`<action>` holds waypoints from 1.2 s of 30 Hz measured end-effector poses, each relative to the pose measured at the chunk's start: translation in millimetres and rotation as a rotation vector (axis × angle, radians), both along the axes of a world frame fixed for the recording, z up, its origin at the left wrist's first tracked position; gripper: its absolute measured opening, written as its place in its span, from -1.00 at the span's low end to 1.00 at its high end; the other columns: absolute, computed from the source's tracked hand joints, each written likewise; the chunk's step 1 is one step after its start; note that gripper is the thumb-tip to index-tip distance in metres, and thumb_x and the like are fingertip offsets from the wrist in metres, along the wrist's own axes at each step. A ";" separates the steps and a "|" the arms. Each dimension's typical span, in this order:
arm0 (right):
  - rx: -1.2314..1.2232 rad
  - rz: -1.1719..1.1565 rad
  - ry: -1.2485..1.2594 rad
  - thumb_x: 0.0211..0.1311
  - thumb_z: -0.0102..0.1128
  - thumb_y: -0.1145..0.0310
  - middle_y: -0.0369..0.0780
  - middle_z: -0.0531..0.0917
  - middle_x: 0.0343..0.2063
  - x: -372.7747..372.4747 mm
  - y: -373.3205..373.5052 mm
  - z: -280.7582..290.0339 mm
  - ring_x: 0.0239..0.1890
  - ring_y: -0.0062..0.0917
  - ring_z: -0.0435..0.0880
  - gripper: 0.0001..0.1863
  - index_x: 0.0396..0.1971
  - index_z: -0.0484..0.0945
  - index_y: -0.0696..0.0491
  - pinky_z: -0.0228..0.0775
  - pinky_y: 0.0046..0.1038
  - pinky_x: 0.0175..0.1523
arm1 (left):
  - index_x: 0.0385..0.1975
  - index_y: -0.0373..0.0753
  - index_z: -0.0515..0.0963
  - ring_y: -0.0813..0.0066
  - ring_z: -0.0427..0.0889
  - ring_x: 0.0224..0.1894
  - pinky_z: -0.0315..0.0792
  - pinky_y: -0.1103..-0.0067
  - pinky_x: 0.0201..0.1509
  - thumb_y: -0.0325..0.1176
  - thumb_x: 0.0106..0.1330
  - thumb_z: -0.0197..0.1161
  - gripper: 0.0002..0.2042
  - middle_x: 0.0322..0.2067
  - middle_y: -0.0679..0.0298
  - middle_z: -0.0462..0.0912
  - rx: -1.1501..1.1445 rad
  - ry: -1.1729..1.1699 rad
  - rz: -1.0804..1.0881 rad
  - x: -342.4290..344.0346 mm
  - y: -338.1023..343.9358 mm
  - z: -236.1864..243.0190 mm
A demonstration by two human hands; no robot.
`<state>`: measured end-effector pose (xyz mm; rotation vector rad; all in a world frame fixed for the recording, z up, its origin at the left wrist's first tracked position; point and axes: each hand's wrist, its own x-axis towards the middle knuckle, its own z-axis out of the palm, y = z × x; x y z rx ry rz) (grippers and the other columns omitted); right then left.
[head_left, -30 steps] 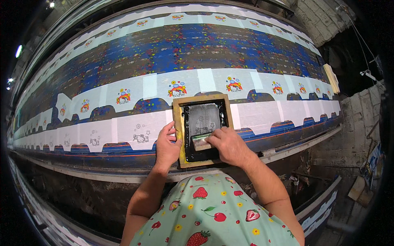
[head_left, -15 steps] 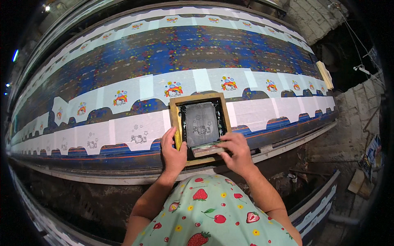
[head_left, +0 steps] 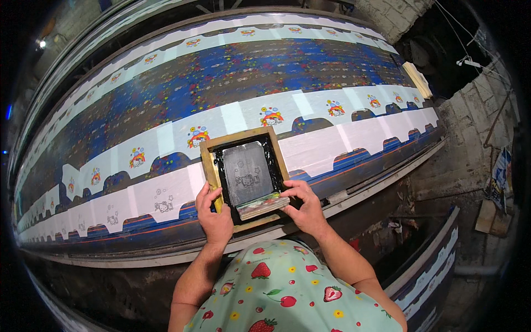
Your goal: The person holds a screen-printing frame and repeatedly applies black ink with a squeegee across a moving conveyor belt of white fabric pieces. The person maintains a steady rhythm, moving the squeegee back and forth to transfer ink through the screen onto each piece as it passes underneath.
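A wooden screen printing frame (head_left: pixel 279 157) lies over a strip of white cut pieces near the table's front edge. Its grey mesh (head_left: pixel 242 166) shows a line drawing of a cartoon cat, with black ink round the margins. My left hand (head_left: pixel 215 221) grips the frame's left side, thumb over the rim. My right hand (head_left: pixel 304 207) closes at the frame's right side, fingertips against the end of a paint-stained squeegee (head_left: pixel 263 207). That squeegee rests across the near end of the mesh. Whether the frame touches the cloth beneath cannot be seen.
White pieces with black outline prints (head_left: pixel 164 206) run off to the left. Behind them is a row with coloured rainbow prints (head_left: pixel 271 117). The long table (head_left: pixel 221 74) is blue and paint-spotted. A pale stack (head_left: pixel 417 80) sits at its right end. Another rack (head_left: pixel 426 276) stands lower right.
The squeegee has settled at the frame's near end. My right hand has shifted from holding it toward the frame's right side. The whole view has turned and shifted a little.
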<state>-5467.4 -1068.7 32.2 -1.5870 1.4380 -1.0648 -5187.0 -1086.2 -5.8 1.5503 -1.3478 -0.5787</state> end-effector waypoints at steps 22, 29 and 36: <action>-0.135 0.047 0.126 0.08 0.55 0.62 -0.04 0.73 0.26 -240.0 -24.0 -9.4 0.41 -0.03 0.64 -0.63 -0.07 0.79 0.08 0.43 -0.05 0.55 | 0.04 -0.23 0.81 -0.07 0.57 0.50 0.39 0.22 0.61 -0.73 0.17 0.35 -0.57 0.42 -0.13 0.61 -0.012 0.099 0.018 -238.9 -23.9 -14.0; -0.347 0.281 0.313 0.01 0.44 0.64 -0.05 0.74 0.12 -236.5 -30.0 17.8 0.27 0.01 0.70 -0.57 -0.03 0.78 0.08 0.53 0.01 0.40 | 0.06 -0.23 0.81 -0.04 0.57 0.51 0.38 0.23 0.64 -0.73 0.16 0.33 -0.54 0.42 -0.11 0.62 0.034 0.109 0.021 -238.2 -26.6 -19.8; -0.404 0.661 0.614 0.10 0.39 0.52 -0.14 0.72 -0.08 -219.4 -52.4 35.8 0.03 -0.14 0.74 -0.62 -0.01 0.77 0.06 0.57 -0.08 0.17 | 0.18 -0.31 0.75 -0.04 0.57 0.52 0.40 0.21 0.65 -0.73 0.17 0.32 -0.48 0.40 -0.13 0.63 0.073 0.068 0.007 -236.1 -27.6 -10.0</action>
